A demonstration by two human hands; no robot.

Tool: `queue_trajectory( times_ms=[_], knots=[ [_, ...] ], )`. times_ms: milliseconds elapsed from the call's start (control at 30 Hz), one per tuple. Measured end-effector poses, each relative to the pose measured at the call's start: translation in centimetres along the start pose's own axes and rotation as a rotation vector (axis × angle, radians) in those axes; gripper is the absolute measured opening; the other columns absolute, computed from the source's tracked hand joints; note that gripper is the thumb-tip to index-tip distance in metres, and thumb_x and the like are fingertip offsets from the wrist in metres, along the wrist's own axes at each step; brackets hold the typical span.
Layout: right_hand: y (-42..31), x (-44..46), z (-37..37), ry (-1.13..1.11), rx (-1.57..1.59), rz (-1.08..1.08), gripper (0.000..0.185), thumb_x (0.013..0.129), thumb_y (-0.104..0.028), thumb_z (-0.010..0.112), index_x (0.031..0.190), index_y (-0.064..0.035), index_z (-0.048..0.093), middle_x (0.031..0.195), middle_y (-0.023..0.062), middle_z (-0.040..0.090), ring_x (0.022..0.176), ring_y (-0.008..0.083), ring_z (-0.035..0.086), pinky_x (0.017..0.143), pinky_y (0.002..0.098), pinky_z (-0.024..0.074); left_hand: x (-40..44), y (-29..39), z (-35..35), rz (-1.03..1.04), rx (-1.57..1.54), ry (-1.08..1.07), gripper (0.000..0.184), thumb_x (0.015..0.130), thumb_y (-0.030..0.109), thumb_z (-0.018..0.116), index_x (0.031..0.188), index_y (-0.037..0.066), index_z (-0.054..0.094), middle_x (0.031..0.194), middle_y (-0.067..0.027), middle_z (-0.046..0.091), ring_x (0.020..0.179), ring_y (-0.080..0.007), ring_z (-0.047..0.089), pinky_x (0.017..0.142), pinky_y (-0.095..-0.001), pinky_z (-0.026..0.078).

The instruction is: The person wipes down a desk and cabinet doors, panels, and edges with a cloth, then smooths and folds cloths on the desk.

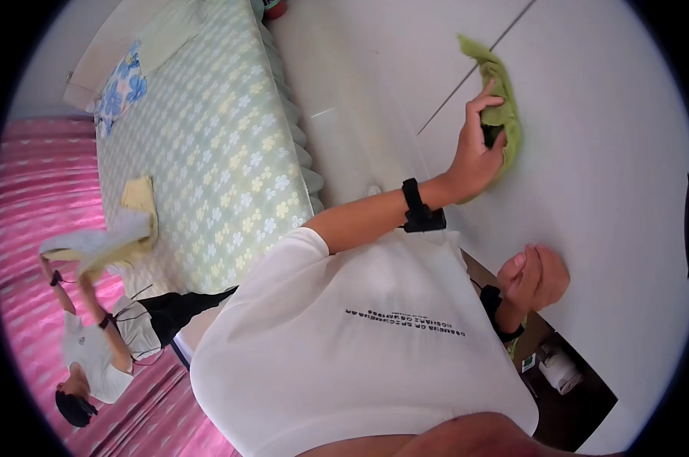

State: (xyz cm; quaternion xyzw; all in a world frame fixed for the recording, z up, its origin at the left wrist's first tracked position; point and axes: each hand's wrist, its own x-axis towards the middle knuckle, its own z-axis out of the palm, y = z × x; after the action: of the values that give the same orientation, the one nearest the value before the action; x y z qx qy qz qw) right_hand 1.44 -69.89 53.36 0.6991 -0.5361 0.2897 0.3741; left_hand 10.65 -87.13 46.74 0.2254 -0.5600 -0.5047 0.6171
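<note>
My left hand is closed on a green cloth, its fingers and thumb bunching the fabric against a smooth white surface. One end of the cloth sticks out past my fingertips. My right hand is curled into a loose fist near the same white surface, close to its edge, and no object shows in it. Whether that fist touches the surface I cannot tell. A black band is strapped around my left wrist, and another dark band sits on my right.
Below the white surface, a dark compartment holds a white roll-shaped item. A bed with a flowered cover stands to the left. Beside it, another person handles a pale yellow cloth, with pink curtains behind.
</note>
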Motion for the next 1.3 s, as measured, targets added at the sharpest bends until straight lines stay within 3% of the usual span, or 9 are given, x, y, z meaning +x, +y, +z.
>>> queue_trajectory(
  times_ms=[233, 333, 667, 733, 867, 933, 1133, 1267, 1300],
  knots=[
    [-0.2, -0.2, 0.6, 0.082, -0.098, -0.01, 0.022, 0.091, -0.019, 0.051, 0.084, -0.0034, 0.064, 0.083, 0.0093, 0.062, 0.065, 0.0254, 0.058, 0.053, 0.0352, 0.045, -2.8, -11.2, -7.3, -0.011, 0.434, 0.099, 0.038, 0.084, -0.009, 0.053, 0.119, 0.003, 0.042, 0.132, -0.0256, 0.047, 0.12, -0.0353, 0.051, 0.097, -0.0375, 0.042],
    [-0.2, -0.1, 1.5, 0.126, -0.099, -0.002, 0.022, 0.09, -0.019, 0.052, 0.08, -0.0039, 0.065, 0.083, 0.0087, 0.063, 0.063, 0.0249, 0.057, 0.056, 0.0343, 0.045, -4.6, -13.6, -9.1, -0.457, 0.436, 0.089, 0.024, 0.085, -0.002, 0.059, 0.106, 0.0, 0.047, 0.11, -0.024, 0.056, 0.1, -0.0429, 0.057, 0.084, -0.0421, 0.047],
    [0.6, 1.3, 5.5, -0.03, -0.173, -0.006, 0.022, 0.087, -0.019, 0.053, 0.073, -0.0069, 0.064, 0.069, 0.0022, 0.062, 0.055, 0.018, 0.053, 0.054, 0.0297, 0.036, 9.4, -4.9, -6.0, -0.159, 0.352, -0.013, 0.018, 0.086, 0.005, 0.058, 0.09, -0.001, 0.042, 0.082, -0.0173, 0.046, 0.071, -0.0349, 0.045, 0.065, -0.0406, 0.04],
    [0.6, 1.7, 4.4, -0.04, -0.157, 0.0, 0.021, 0.086, -0.019, 0.053, 0.071, -0.0071, 0.063, 0.065, 0.0016, 0.06, 0.05, 0.0172, 0.051, 0.053, 0.0288, 0.0345, 11.0, -4.0, -5.4, 0.081, 0.432, 0.027, 0.008, 0.089, 0.001, 0.052, 0.093, 0.001, 0.045, 0.074, -0.0094, 0.049, 0.069, -0.0115, 0.048, 0.061, -0.0303, 0.044],
    [0.6, 1.5, 4.0, 0.036, -0.189, -0.033, 0.022, 0.085, -0.018, 0.053, 0.07, -0.0066, 0.063, 0.061, 0.0013, 0.059, 0.048, 0.0167, 0.05, 0.052, 0.029, 0.0341, 9.7, -9.0, -7.1, 0.012, 0.362, 0.134, 0.005, 0.092, 0.004, 0.05, 0.095, 0.001, 0.047, 0.074, -0.0105, 0.052, 0.073, -0.0121, 0.053, 0.064, -0.031, 0.046],
    [0.4, 2.5, 4.0, 0.015, -0.176, -0.03, 0.022, 0.085, -0.018, 0.052, 0.069, -0.0061, 0.062, 0.058, 0.0015, 0.057, 0.046, 0.0172, 0.048, 0.051, 0.0292, 0.033, 7.7, -11.6, -8.9, -0.208, 0.275, 0.202, 0.01, 0.091, 0.007, 0.051, 0.092, -0.001, 0.047, 0.071, -0.0185, 0.051, 0.062, -0.0352, 0.049, 0.061, -0.0419, 0.043],
    [-0.4, 1.8, 3.9, 0.042, -0.232, 0.02, 0.02, 0.085, -0.017, 0.055, 0.069, -0.0069, 0.061, 0.057, 0.0015, 0.054, 0.047, 0.0186, 0.047, 0.052, 0.0303, 0.0322, 6.1, -10.6, -8.9, -0.296, 0.364, 0.175, 0.014, 0.093, 0.011, 0.049, 0.099, -0.002, 0.046, 0.073, -0.0248, 0.056, 0.066, -0.0424, 0.055, 0.061, -0.0449, 0.044],
    [-1.2, 2.4, 3.3, -0.004, -0.233, 0.028, 0.019, 0.085, -0.017, 0.056, 0.07, -0.0073, 0.061, 0.057, 0.0008, 0.054, 0.048, 0.0187, 0.047, 0.053, 0.0306, 0.0321, 8.1, -4.5, -7.4, -0.229, 0.375, 0.066, 0.015, 0.095, 0.012, 0.047, 0.098, -0.002, 0.044, 0.074, -0.0261, 0.055, 0.067, -0.0437, 0.054, 0.061, -0.046, 0.043],
    [-1.2, 2.5, 3.3, -0.009, -0.228, 0.028, 0.02, 0.086, -0.017, 0.055, 0.07, -0.0073, 0.061, 0.056, 0.0006, 0.054, 0.048, 0.0189, 0.047, 0.053, 0.0306, 0.0321, 7.9, -4.5, -7.2, -0.195, 0.397, 0.056, 0.013, 0.096, 0.012, 0.045, 0.099, -0.001, 0.046, 0.073, -0.0206, 0.054, 0.066, -0.03, 0.05, 0.062, -0.0403, 0.044]
  ],
)
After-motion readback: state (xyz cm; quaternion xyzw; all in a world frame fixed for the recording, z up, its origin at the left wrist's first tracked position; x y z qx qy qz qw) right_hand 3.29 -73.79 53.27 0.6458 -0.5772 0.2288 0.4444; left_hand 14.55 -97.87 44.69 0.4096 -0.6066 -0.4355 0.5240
